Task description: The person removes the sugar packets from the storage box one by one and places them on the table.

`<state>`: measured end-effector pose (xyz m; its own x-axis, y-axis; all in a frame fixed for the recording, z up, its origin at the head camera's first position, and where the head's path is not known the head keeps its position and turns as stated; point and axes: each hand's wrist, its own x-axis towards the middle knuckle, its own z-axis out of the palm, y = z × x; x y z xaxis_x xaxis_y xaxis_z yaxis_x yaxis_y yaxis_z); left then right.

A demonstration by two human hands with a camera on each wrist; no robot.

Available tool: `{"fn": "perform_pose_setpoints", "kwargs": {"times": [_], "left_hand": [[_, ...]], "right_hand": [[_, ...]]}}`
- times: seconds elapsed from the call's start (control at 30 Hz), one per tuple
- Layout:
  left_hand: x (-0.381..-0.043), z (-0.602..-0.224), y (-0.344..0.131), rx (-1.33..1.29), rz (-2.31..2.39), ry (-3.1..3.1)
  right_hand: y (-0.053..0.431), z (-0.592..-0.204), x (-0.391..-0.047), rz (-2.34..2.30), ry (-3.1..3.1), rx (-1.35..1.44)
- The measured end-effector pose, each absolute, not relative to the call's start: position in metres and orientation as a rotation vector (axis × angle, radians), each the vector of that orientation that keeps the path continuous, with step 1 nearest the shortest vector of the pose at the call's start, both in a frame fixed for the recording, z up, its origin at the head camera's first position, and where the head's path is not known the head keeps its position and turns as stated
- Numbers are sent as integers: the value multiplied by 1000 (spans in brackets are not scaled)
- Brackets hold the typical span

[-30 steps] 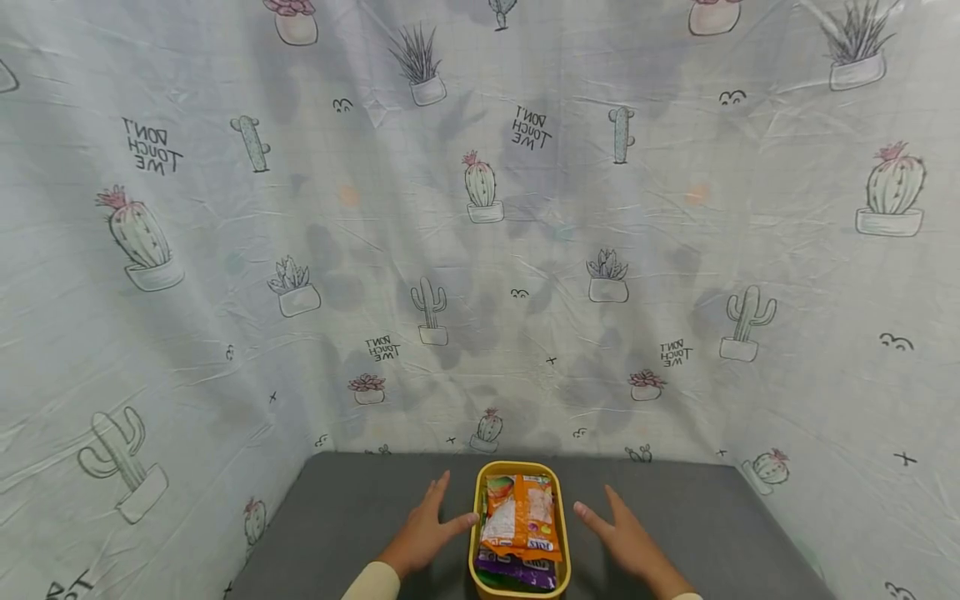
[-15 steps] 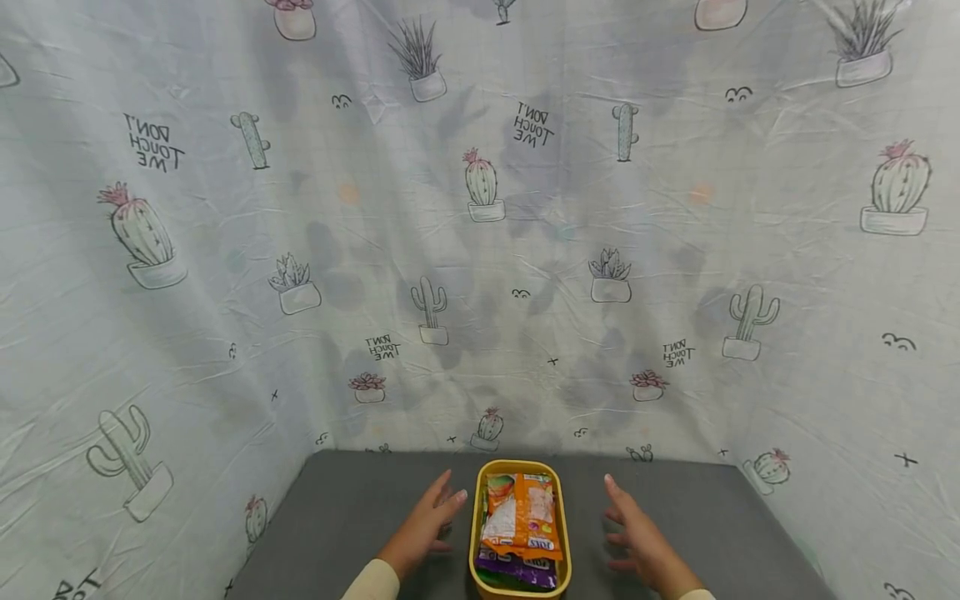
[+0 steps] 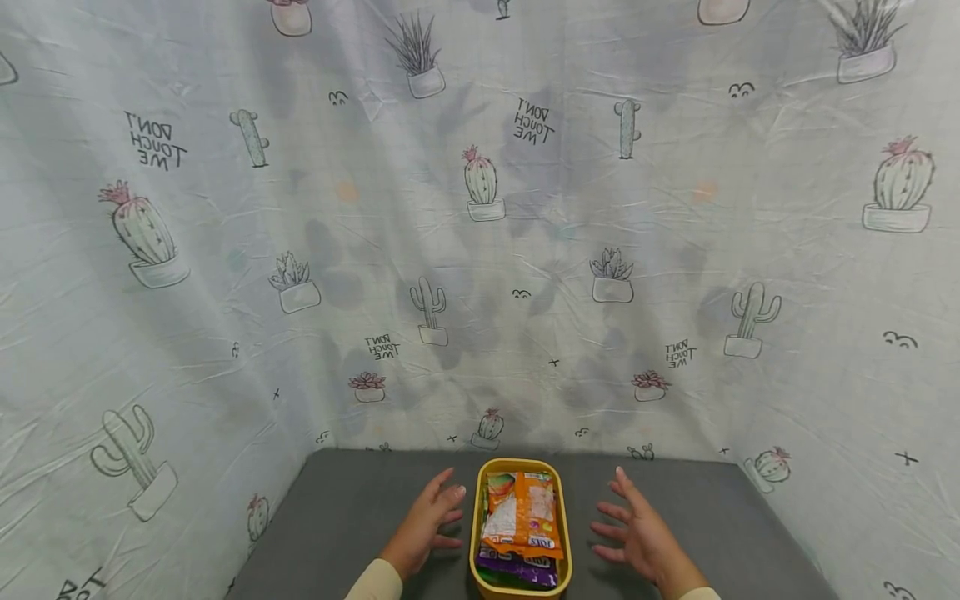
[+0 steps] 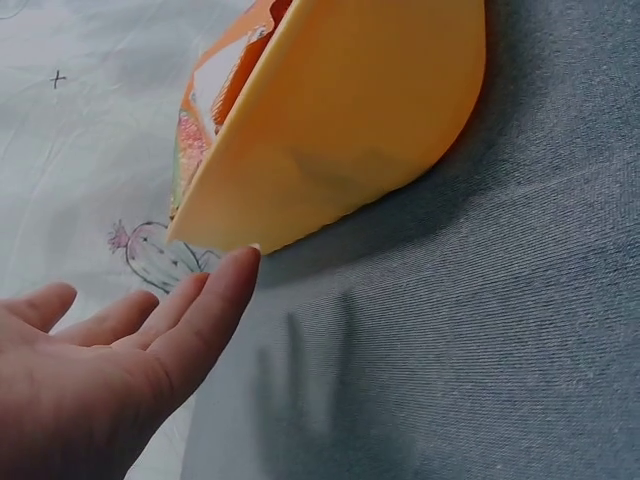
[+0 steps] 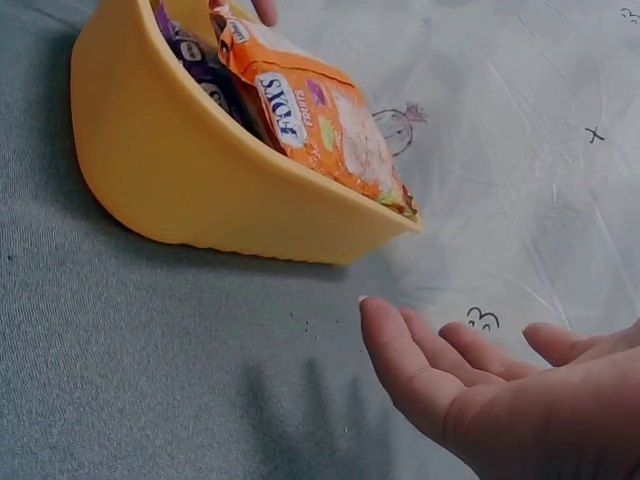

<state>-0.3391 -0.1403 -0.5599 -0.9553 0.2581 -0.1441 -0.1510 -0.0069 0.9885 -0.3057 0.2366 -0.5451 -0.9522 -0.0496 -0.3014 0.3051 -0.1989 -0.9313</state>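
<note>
A yellow plastic bin [image 3: 566, 550] stands on the grey cloth surface between my hands. On top inside it lies an orange candy bag [image 3: 525, 517], whose print in the right wrist view reads Fox's Fruits. Under that bag shows a purple packet [image 3: 517, 567], with something green partly hidden below. My left hand [image 3: 423, 525] is spread beside the bin's left side, apart from it, fingers loosely bent. To the right my right hand [image 3: 641, 533] hovers with fingers spread, palm toward the bin and a gap between them. Neither hand holds anything.
A grey cloth [image 3: 360, 492] covers the table. Around its back and sides hangs a pale curtain [image 3: 525, 250] printed with cacti and mirrored lettering. In the right wrist view a few small dark specks lie on the cloth near the bin.
Both hands have drawn back outward from the bin, the right hand farther, and their palms have turned more inward. The bin and the bags in it stay put.
</note>
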Motion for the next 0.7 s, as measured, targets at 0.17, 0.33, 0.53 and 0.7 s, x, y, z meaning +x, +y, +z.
{"fn": "perform_pose_setpoints", "kwargs": {"times": [0.17, 0.33, 0.53, 0.7], "left_hand": [[-339, -566, -137, 115, 2076, 1953], [-336, -570, -133, 112, 2087, 1915], [-336, -580, -128, 76, 2017, 1917], [-335, -586, -124, 46, 1984, 1888]], "right_hand": [[233, -548, -308, -2258, 1838, 328], [229, -547, -308, -2246, 1870, 311], [226, -546, -308, -2247, 1871, 243], [224, -545, -308, -2249, 1828, 153]]}}
